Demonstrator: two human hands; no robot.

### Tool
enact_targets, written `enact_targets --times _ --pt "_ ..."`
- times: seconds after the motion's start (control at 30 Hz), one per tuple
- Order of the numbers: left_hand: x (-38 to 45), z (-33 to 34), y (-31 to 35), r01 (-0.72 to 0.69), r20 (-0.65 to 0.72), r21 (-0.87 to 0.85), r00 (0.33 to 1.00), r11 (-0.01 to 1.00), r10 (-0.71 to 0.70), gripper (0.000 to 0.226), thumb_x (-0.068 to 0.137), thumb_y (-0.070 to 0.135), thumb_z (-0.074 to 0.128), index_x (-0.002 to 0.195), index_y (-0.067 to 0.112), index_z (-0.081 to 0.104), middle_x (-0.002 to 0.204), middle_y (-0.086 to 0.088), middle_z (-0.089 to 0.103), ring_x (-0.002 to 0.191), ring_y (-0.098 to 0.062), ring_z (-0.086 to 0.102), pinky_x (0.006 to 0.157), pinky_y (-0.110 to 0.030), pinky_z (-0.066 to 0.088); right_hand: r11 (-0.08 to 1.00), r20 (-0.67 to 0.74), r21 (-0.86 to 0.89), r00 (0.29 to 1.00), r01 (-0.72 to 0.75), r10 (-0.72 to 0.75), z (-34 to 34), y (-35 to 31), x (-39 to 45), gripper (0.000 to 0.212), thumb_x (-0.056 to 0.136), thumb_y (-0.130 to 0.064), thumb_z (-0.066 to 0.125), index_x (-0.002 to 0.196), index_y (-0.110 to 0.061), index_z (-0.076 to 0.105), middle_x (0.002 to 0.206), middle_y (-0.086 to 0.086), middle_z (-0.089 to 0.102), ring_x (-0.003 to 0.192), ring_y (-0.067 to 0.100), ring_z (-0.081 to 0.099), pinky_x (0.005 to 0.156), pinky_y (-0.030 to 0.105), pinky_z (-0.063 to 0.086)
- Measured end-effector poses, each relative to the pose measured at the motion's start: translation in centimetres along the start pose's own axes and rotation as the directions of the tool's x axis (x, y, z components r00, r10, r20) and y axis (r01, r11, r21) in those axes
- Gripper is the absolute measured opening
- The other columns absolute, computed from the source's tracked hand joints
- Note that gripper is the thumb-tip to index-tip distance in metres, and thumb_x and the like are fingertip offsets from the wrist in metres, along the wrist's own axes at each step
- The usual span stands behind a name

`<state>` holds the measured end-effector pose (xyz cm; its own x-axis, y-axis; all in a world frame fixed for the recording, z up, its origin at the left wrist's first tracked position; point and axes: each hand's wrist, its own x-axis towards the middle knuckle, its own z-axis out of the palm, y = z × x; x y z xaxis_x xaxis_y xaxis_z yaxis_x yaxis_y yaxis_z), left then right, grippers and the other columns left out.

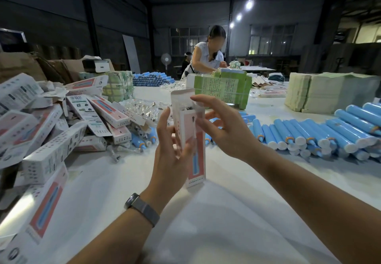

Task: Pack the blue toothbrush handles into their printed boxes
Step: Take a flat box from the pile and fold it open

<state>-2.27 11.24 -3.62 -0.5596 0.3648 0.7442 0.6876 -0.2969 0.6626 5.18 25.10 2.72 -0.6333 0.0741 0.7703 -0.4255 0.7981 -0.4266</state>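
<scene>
Toothbrush handles (321,134) lie in blue rows on the white table (216,212), to the right of the printed box (192,140) that the person holds upright at the middle of the view. The left hand (171,156) grips this box around its lower half, fingers curled about the back and the thumb side toward the camera. The right hand (224,127) is at the box's open top, its fingers fairly straight and reaching over the raised flap; whether they pinch the flap or only touch it, I cannot tell. Something dark shows inside the mouth of the box, so a handle is probably already in.

The step in hand looks like closing the top. To do it well, keep the left grip firm but low, so the walls do not bow and jam the tuck. Fold any side tabs in first, then bend the flap along its crease and slide the tongue in straight.

Left of the box sits a heap of finished boxes (51,129); beyond it, another worker (208,57) stands behind green bundles (222,87).
</scene>
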Motion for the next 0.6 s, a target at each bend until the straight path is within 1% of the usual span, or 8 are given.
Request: enact_targets --times 0.1,0.17,0.27,0.33,0.4,0.47,0.53,0.6 --pt "0.1 -0.2 0.2 -0.042 -0.001 0.018 0.999 0.999 0.042 0.054 0.099 0.033 0.045 0.138 0.062 0.02 0.103 0.012 0.064 0.093 -0.025 0.068 0.081 -0.054 0.056 0.989 0.058 -0.116 0.995 0.088 -0.082 0.2 -0.4 0.2 0.029 0.097 -0.018 0.056 0.125 -0.023 0.062 0.106 -0.015 0.053 0.088 0.007 0.058 0.07 0.014 0.047" --pt "0.2 -0.1 0.2 -0.046 -0.01 0.063 0.999 0.997 0.046 0.051 0.1 0.033 0.04 0.136 0.065 0.021 0.1 0.007 0.064 0.089 -0.024 0.068 0.078 -0.054 0.056 0.985 0.053 -0.157 0.996 0.078 -0.071 0.4 -0.5 0.4 0.025 0.095 -0.023 0.055 0.117 -0.021 0.066 0.1 -0.018 0.05 0.087 0.008 0.057 0.068 0.013 0.045" --pt "0.2 -0.1 0.3 -0.055 -0.017 0.083 0.998 0.995 0.056 0.051 0.102 0.033 0.038 0.131 0.072 0.025 0.098 0.006 0.064 0.085 -0.02 0.068 0.075 -0.048 0.057 0.989 0.021 -0.14 0.999 0.05 -0.047 0.6 -0.5 0.3 0.022 0.094 -0.024 0.057 0.114 -0.022 0.066 0.1 -0.015 0.052 0.085 0.008 0.058 0.066 0.012 0.045" --pt "0.3 -0.2 0.2 -0.056 -0.021 0.053 0.998 0.997 0.057 0.048 0.102 0.031 0.039 0.133 0.065 0.029 0.097 0.007 0.064 0.086 -0.02 0.068 0.075 -0.049 0.057 0.997 -0.01 -0.065 0.999 0.048 -0.048 0.8 -0.5 0.2 0.028 0.092 -0.023 0.061 0.12 -0.028 0.061 0.102 -0.013 0.056 0.079 0.008 0.061 0.063 0.012 0.046" --pt "0.2 -0.4 0.2 -0.052 -0.021 0.029 0.998 0.998 0.053 0.044 0.101 0.028 0.04 0.135 0.056 0.032 0.098 0.011 0.064 0.089 -0.023 0.067 0.078 -0.053 0.057 0.996 -0.027 0.092 0.999 0.02 -0.017 1.0 -0.6 0.2 0.044 0.09 -0.025 0.067 0.127 -0.041 0.049 0.1 -0.014 0.058 0.071 0.01 0.064 0.059 0.016 0.049" --pt "0.2 -0.6 0.3 -0.036 -0.013 0.008 0.999 0.999 0.036 0.045 0.1 0.028 0.041 0.13 0.062 0.035 0.098 0.016 0.065 0.091 -0.024 0.067 0.08 -0.054 0.057 0.979 -0.038 0.203 0.999 -0.026 0.034 1.2 -0.6 0.0 0.051 0.087 -0.03 0.071 0.123 -0.051 0.042 0.101 -0.015 0.06 0.068 0.011 0.066 0.057 0.023 0.053" --pt "0.3 -0.7 0.5 -0.018 0.003 -0.007 1.0 1.0 0.018 0.047 0.099 0.028 0.042 0.125 0.067 0.037 0.095 0.018 0.065 0.089 -0.023 0.067 0.081 -0.055 0.057 0.969 -0.064 0.239 0.994 -0.068 0.085 1.5 -0.4 -0.2 0.043 0.083 -0.033 0.073 0.11 -0.054 0.048 0.1 -0.019 0.062 0.067 0.007 0.064 0.058 0.026 0.054" --pt "0.3 -0.7 0.7 -0.008 0.011 -0.022 1.0 1.0 0.008 0.047 0.099 0.026 0.042 0.124 0.066 0.039 0.092 0.018 0.065 0.087 -0.025 0.065 0.081 -0.057 0.056 0.958 -0.079 0.269 0.989 -0.101 0.127 1.8 -0.2 -0.4 0.031 0.082 -0.032 0.073 0.1 -0.051 0.056 0.099 -0.023 0.062 0.068 0.005 0.061 0.059 0.026 0.054"
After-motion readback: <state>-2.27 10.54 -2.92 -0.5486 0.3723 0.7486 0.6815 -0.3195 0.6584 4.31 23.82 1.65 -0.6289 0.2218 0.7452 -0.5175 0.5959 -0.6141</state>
